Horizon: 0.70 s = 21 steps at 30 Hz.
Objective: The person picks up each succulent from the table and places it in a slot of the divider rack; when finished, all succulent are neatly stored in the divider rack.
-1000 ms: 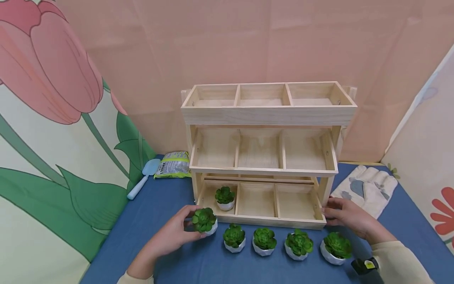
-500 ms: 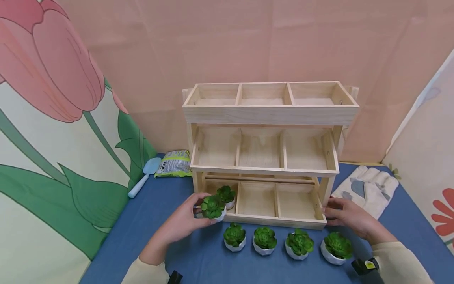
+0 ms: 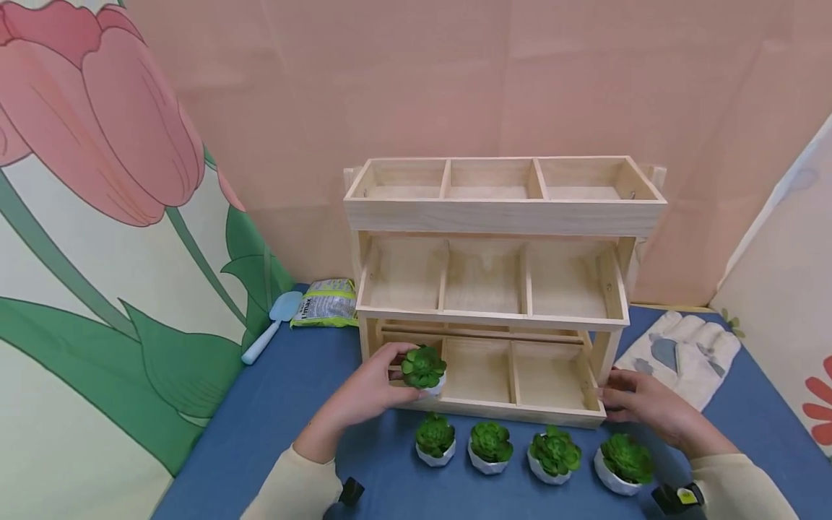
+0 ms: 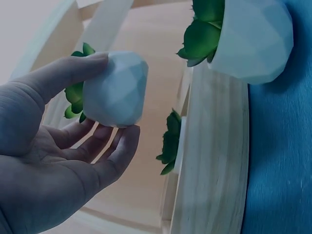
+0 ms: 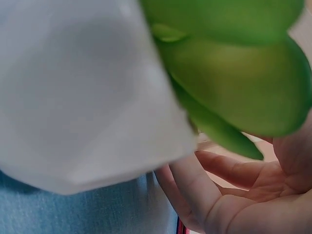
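Observation:
My left hand [image 3: 383, 379] holds a potted succulent [image 3: 424, 368] over the front of the lower-left compartment of the wooden shelf [image 3: 507, 217]. In the left wrist view, thumb and fingers pinch its white faceted pot [image 4: 117, 90]. Another succulent [image 4: 170, 144] sits behind the tray's front board there; in the head view the held plant hides it. At the bottom tier's right end, my right hand [image 3: 650, 404] touches the side with its fingertips. A succulent's white pot [image 5: 87, 97] covers much of the right wrist view, hiding that contact.
Several potted succulents [image 3: 490, 448] stand in a row on the blue cloth [image 3: 383, 477] before the shelf. A light-blue trowel [image 3: 271, 326] and a green-edged packet [image 3: 326, 303] lie at left. White patterned gloves [image 3: 682, 354] lie at right.
My left hand has carried the succulent right and up from the shelf's left front corner to over the lower-left compartment. My right hand keeps its place at the shelf's end.

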### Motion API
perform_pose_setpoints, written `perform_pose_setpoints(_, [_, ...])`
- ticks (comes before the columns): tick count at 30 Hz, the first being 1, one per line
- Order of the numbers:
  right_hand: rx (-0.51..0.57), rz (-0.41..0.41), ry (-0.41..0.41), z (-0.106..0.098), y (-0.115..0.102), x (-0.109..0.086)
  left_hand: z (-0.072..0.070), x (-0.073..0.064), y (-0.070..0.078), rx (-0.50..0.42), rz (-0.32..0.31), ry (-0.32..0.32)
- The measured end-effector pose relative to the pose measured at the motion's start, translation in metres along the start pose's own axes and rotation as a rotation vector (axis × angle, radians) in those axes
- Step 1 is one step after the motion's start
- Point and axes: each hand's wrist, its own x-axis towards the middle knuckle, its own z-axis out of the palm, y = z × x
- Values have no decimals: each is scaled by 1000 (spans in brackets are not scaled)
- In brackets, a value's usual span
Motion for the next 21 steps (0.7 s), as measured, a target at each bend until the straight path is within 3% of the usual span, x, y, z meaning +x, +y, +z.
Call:
perform_pose_setpoints(13, [0,6,-15,-3,0,-1,11,26,4,-55,22,-70])
perform_pose_setpoints(21, [0,16,-12,-3,0,-1,18,43,13,0,28,-97])
